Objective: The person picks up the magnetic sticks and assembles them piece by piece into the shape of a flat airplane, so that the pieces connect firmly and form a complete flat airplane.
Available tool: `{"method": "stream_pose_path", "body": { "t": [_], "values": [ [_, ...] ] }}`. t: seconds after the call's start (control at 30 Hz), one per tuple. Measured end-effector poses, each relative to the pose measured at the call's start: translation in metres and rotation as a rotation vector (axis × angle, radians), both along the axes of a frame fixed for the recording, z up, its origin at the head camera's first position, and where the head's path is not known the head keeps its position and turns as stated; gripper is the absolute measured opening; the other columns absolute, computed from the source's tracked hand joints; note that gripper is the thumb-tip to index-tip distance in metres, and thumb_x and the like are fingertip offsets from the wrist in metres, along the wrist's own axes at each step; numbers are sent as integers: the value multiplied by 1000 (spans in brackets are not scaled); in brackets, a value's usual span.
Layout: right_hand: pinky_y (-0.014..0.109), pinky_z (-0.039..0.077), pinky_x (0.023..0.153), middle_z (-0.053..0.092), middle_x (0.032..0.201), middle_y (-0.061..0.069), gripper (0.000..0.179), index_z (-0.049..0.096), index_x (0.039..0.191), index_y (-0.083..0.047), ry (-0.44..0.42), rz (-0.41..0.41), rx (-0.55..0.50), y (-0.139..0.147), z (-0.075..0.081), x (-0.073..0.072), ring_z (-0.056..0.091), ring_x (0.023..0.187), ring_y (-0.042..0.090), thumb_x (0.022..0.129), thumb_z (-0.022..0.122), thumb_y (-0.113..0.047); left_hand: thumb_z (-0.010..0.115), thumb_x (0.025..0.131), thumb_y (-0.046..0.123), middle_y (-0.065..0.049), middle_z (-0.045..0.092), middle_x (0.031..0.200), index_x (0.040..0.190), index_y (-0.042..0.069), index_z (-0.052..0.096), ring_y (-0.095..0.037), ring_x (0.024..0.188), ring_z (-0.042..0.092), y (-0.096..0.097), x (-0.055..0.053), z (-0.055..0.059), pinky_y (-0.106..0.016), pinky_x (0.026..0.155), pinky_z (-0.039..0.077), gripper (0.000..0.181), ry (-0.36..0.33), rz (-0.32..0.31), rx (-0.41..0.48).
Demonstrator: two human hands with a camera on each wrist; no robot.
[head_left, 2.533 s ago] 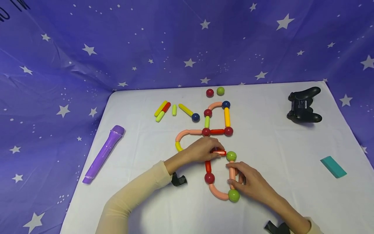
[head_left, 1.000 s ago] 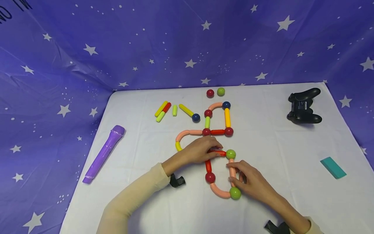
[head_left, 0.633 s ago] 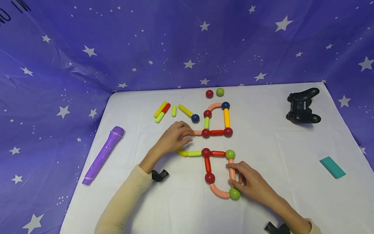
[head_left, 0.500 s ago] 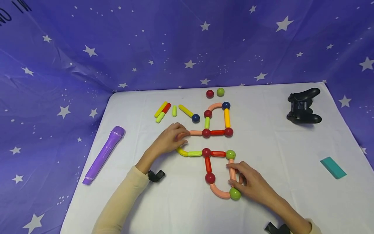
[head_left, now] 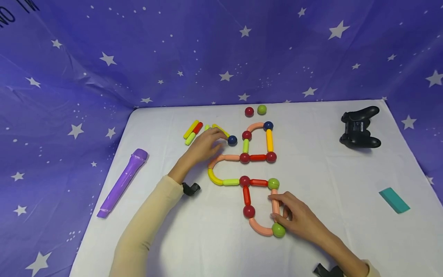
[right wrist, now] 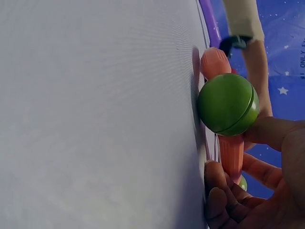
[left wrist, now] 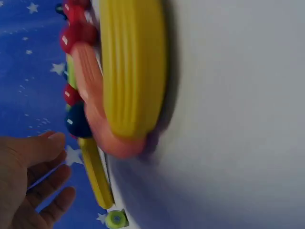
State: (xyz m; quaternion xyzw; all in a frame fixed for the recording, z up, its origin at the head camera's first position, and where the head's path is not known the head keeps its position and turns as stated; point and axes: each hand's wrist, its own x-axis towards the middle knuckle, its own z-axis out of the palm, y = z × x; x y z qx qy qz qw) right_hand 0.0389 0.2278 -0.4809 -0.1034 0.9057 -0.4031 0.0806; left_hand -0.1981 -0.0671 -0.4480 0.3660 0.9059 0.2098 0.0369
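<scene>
Magnetic sticks and balls lie joined in a flat figure on the white table. My right hand (head_left: 299, 215) pinches a straight pink stick (head_left: 275, 200) between thumb and fingers. Green balls sit at both its ends; the nearer green ball (right wrist: 228, 104) is large in the right wrist view. My left hand (head_left: 204, 146) is over the loose pieces with fingers apart, holding nothing visible. Near its fingertips is a yellow stick (left wrist: 96, 174) joined to a dark blue ball (head_left: 232, 140). Below that hand, a curved yellow stick (head_left: 214, 177) meets a curved pink stick (head_left: 215, 161).
A yellow stick (head_left: 191, 129) and a red-and-light-green pair (head_left: 194, 134) lie left of the hand. A loose red ball (head_left: 249, 112) and green ball (head_left: 262, 110) sit at the back. A purple microphone (head_left: 122, 184), black game controller (head_left: 360, 127) and teal block (head_left: 394, 200) flank the figure.
My left hand has left the red stick in the middle, passed over the curved pink stick at left, and moved up toward the loose pieces. My right hand has stayed on the straight pink stick.
</scene>
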Motion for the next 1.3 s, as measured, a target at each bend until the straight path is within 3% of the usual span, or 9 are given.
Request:
{"method": "stream_pose_path", "body": {
  "t": [0.1,0.23,0.43,0.73,0.9,1.0,1.13,1.23,1.3],
  "values": [
    [18,43,56,53,91,-8,51,62,125,-21,-17,4,-18,-1,-2,1,49,69,6,78,83,-18,67,92,11,-5,62,128,121,10,67,-23,121,55,9,-17,-4,-39,107,42,29,45,-23,-77],
    [18,43,57,53,92,-8,50,61,125,-22,-37,18,-23,-3,-3,2,49,70,6,80,82,-20,65,94,14,-4,63,126,122,12,66,-22,119,56,12,-26,-10,-37,105,45,28,20,-47,-185],
    [18,45,57,52,92,-9,52,61,126,-23,-36,17,6,-3,1,0,50,69,6,78,82,-19,64,95,15,-6,63,115,122,12,67,-21,107,59,8,-26,-13,-34,98,50,27,86,-73,-253],
    [18,44,56,52,92,-8,52,62,125,-21,-12,21,4,-2,0,-1,49,68,6,78,83,-16,64,95,13,-8,60,110,120,15,71,-23,100,57,3,-23,-7,-31,88,53,26,196,-99,-318],
    [18,44,56,52,93,-8,51,62,125,-21,-35,14,8,-2,1,-1,49,69,6,78,82,-18,64,94,8,-8,60,111,124,13,67,-23,101,58,2,-21,0,-31,90,53,31,200,-73,-265],
    [18,45,56,52,93,-9,51,62,125,-22,-34,7,16,-1,1,-1,50,69,7,78,83,-19,65,94,7,-8,62,113,127,9,63,-22,104,60,12,-17,11,-32,94,52,33,191,-73,-151],
    [18,44,56,52,93,-9,51,62,125,-22,-17,9,20,0,1,-1,49,69,6,79,82,-20,68,91,7,-6,66,115,121,7,65,-19,107,61,42,-1,35,-30,96,51,30,176,-142,-30],
    [17,44,56,52,93,-9,51,62,125,-21,-3,14,11,1,0,-1,49,69,6,78,82,-20,69,91,10,-3,68,115,117,9,68,-16,108,61,72,17,49,-26,97,50,27,195,-234,-31],
    [17,44,56,52,93,-9,51,63,125,-21,15,19,2,2,0,-1,50,68,6,78,83,-20,69,92,13,-1,68,115,118,12,69,-14,109,62,92,29,52,-23,97,49,26,235,-307,-66]
  ]
}}
